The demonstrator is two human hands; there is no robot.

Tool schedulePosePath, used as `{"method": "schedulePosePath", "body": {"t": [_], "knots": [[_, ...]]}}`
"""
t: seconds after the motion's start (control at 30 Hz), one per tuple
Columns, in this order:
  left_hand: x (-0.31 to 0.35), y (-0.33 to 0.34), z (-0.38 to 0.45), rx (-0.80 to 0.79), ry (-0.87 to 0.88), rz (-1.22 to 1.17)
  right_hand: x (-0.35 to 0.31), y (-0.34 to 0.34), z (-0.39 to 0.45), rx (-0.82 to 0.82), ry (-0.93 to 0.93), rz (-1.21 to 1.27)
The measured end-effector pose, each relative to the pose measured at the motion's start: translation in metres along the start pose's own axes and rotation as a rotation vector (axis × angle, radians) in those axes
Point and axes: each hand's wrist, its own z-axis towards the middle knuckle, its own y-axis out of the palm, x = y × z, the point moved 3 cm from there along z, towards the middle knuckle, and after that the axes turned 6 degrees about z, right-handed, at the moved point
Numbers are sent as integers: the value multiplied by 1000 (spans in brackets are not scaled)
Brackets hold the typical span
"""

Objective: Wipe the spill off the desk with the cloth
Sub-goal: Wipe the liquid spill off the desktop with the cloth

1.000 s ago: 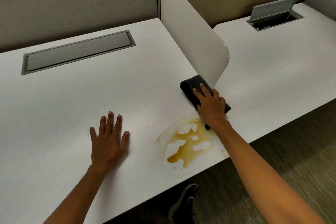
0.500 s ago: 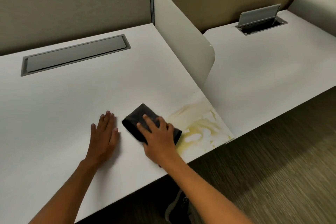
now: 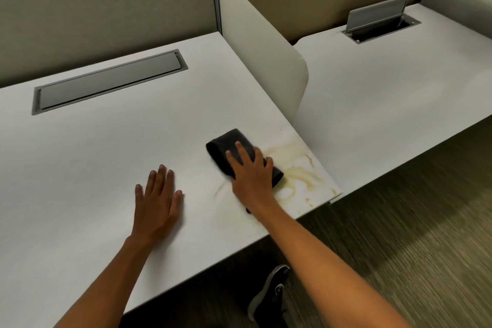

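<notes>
Mid-wipe: right hand (image 3: 250,176) spread, pressing folded black cloth (image 3: 231,146) on white desk (image 3: 106,157); left hand (image 3: 157,200) flat. Next: sweep toward 3 o'clock over pale yellow smeared spill (image 3: 300,173).

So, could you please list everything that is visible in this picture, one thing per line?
desk: one, white, under both hands
cloth: one, black, folded, on the desk beside the spill
spill: one, pale yellow-brown smear, right front corner of the desk
divider: one, cream, upright between the two desks
second desk: one, white, right of the divider
cable hatches: two, grey; left shut, right open
shoe: one, dark, below the desk edge
left hand: flat on the desk
right hand: presses on the cloth
</notes>
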Motion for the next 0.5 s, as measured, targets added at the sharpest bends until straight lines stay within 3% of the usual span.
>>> {"method": "schedulePosePath", "body": {"t": [0.3, 0.5], "knots": [[-1, 4, -1, 40, -3, 25, 97, -29, 32, 80, 340, -32], [1, 4, -1, 43, -4, 23, 90, -25, 37, 104, 403, -12]]}}
